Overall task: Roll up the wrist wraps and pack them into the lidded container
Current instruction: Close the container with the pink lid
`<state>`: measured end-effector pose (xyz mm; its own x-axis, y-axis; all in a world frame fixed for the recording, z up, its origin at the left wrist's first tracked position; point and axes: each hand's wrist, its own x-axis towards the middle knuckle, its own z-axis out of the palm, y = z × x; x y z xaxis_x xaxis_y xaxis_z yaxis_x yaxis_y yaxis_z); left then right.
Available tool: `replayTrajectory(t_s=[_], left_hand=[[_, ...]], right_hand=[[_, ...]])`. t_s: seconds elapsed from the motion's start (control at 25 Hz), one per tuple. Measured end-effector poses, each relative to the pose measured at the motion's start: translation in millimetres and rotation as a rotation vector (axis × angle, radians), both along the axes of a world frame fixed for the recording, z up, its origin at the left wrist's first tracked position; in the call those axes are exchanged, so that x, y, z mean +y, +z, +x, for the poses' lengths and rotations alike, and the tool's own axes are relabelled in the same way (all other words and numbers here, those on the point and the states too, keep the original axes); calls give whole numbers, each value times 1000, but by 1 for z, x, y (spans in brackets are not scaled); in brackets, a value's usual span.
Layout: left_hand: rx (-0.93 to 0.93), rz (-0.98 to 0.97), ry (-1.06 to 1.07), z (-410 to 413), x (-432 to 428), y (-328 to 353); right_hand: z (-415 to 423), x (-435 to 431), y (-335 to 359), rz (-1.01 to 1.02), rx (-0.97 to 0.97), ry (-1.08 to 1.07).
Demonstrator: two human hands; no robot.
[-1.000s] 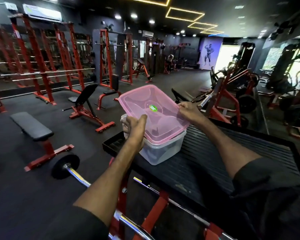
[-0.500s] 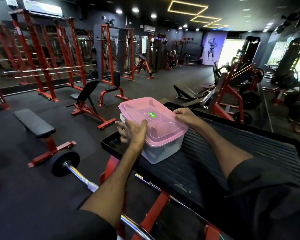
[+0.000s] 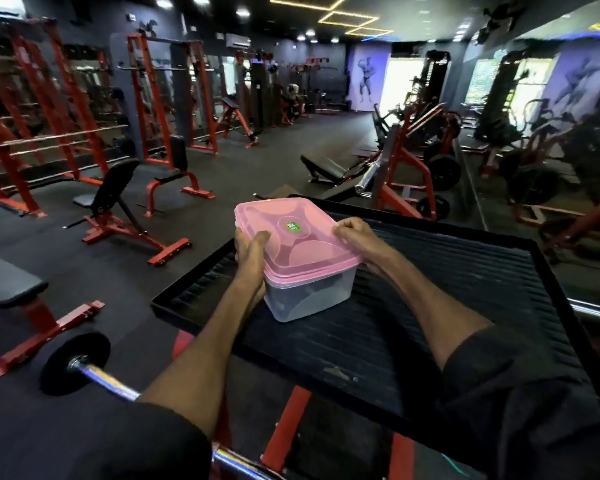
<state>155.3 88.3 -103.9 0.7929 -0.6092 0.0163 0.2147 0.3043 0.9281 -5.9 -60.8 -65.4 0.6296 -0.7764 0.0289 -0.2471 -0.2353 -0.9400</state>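
Pink plastic, one lid (image 3: 293,233) sits on one clear container (image 3: 309,299) resting on one black ribbed platform (image 3: 430,306), with two hands gripping the lid's edges, left hand (image 3: 252,249) and right hand (image 3: 355,239) on opposite sides.

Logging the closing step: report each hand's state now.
Left hand: grips the pink lid, thumb on top.
Right hand: grips the pink lid at its right edge.

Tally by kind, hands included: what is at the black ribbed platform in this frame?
pink lid: 1
clear container: 1
hands gripping the lid's edges: 2, left hand and right hand
Total: 4
dark contents inside cannot be counted.
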Motion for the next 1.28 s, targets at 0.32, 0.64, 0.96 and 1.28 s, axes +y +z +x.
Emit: replayTrajectory(t_s=[0.32, 0.64, 0.96, 1.28], left_hand=[[-19, 109, -517, -93, -98, 21], [-42, 79, -839, -135, -107, 25], [-48, 66, -843, -122, -84, 11], [-272, 210, -807, -117, -93, 28]], right_hand=[[-157, -13, -3, 124, -230, -451], [-202, 38, -12, 14, -263, -795], [-193, 37, -24, -34, -175, -813], [-198, 8, -23, -21, -1, -786]])
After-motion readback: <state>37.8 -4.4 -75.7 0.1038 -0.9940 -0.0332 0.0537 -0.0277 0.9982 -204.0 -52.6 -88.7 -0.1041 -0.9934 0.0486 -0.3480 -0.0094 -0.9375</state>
